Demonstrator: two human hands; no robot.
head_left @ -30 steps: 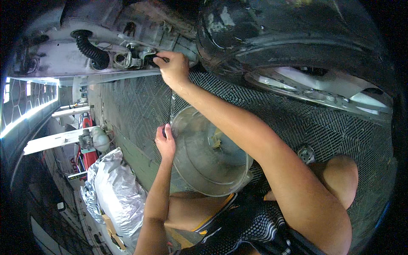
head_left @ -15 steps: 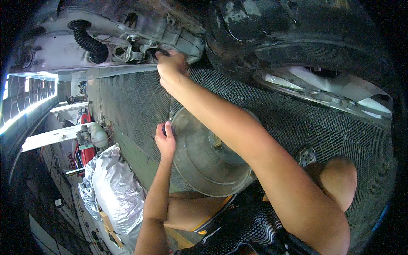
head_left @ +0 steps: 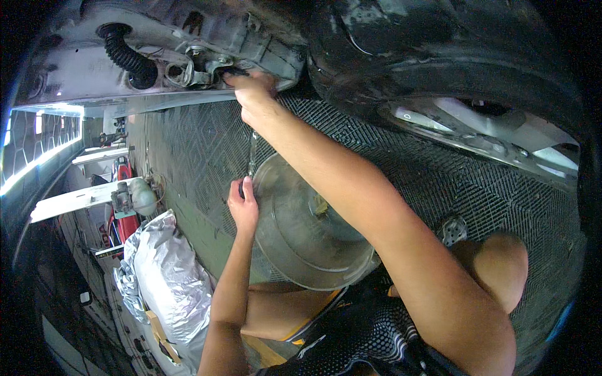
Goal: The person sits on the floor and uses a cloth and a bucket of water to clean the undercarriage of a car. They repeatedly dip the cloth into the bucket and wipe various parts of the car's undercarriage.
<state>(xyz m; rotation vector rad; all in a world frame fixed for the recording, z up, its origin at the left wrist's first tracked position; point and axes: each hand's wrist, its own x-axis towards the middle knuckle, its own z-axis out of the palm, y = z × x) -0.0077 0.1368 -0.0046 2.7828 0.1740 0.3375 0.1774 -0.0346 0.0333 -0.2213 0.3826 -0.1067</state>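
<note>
My left hand [head_left: 242, 195] is closed round the dark handle of a tool with a shiny metal shaft [head_left: 253, 150], which points up toward the car body. The shaft's far end goes out of sight behind my right forearm. My right hand [head_left: 254, 88] is up against the grey car body [head_left: 69, 72], fingers curled at a recess beside a metal bracket [head_left: 199, 76]. A black piece [head_left: 234, 72] shows at its fingertips; whether it is loose or part of the car I cannot tell. A round translucent tub [head_left: 288, 250] stands between my arms.
A corrugated black hose [head_left: 122, 56] joins the car body at upper left. A large tyre [head_left: 351, 75] with a silver rim [head_left: 464, 131] fills the upper right. Ribbed matting [head_left: 501, 207] covers the floor. Silver sheeting [head_left: 172, 269] and a white panel [head_left: 78, 199] are at left.
My right hand has shifted very slightly right at the recess, with its fingers still curled there. My left hand keeps its grip on the tool, almost in the same place.
</note>
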